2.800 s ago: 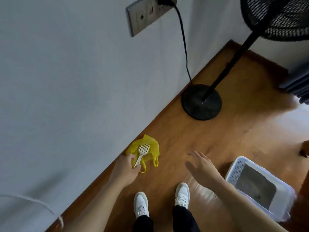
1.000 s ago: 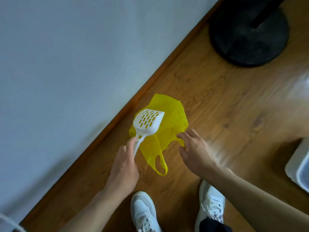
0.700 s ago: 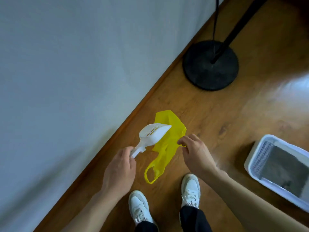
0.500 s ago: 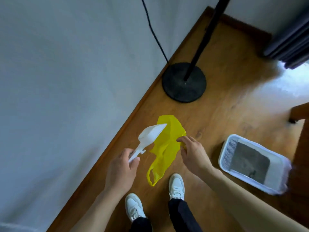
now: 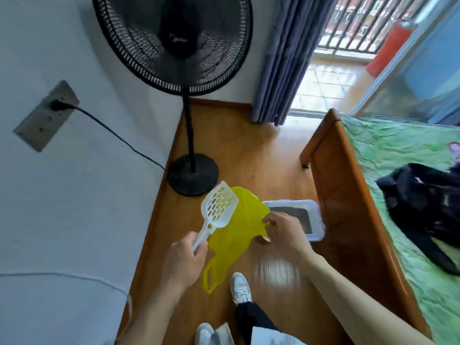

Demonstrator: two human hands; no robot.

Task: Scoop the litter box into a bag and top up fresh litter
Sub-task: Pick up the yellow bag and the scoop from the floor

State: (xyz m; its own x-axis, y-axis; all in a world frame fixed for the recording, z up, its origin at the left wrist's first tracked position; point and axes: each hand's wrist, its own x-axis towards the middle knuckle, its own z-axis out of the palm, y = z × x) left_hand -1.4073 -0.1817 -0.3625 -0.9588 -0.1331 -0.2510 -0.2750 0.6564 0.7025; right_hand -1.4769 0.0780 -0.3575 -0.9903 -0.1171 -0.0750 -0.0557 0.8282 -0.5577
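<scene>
My left hand [image 5: 183, 261] grips the handle of a white slotted litter scoop [image 5: 219, 207], its head raised and tilted up. A yellow plastic bag [image 5: 236, 235] hangs in the air between my hands, pinched at its upper edge by my right hand [image 5: 285, 232]; one loop handle dangles low. The white litter box [image 5: 316, 220] with grey litter sits on the wooden floor just beyond my right hand, partly hidden by the hand and the bag.
A black standing fan [image 5: 191, 174] stands by the wall ahead, its cord running to a wall socket [image 5: 47, 115]. A wooden bed frame [image 5: 348, 195] with green bedding and a black bag [image 5: 423, 207] lies right. My white shoes [image 5: 240, 287] are below.
I have stood up and the view has lifted from the floor to the room. Both hands have raised the scoop and the yellow bag off the floor.
</scene>
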